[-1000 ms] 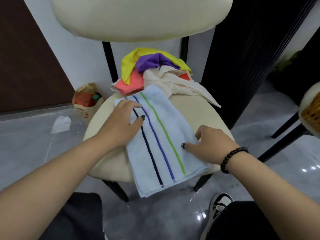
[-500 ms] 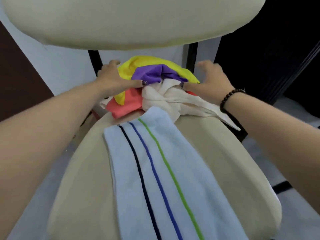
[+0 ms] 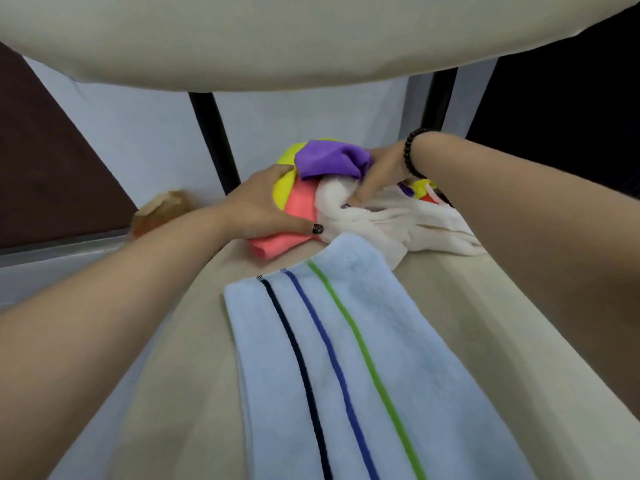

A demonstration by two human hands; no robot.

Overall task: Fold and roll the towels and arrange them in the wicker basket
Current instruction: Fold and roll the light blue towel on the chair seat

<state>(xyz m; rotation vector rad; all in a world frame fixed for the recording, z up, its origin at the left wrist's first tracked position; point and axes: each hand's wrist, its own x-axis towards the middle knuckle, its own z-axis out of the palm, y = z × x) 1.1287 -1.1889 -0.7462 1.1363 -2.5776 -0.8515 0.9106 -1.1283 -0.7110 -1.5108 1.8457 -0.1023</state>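
A paper bag (image 3: 162, 211) sits at left. Mid-frame, the left hand (image 3: 263, 207) clasps the coral towel (image 3: 294, 216); the right hand (image 3: 379, 176) seems to pinch the white towel (image 3: 398, 220). The striped towel (image 3: 346, 358) lies flat below, on the chair seat (image 3: 187, 375).

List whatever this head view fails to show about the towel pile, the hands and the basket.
- Wicker basket: outside the head view, so its position is unknown.
- Right hand: fingertips buried between the purple towel and white towel; its grip is unclear.
- Yellow towel: mostly hidden by the left hand and the purple towel.
- Striped blue towel: near end cut off by the bottom edge.
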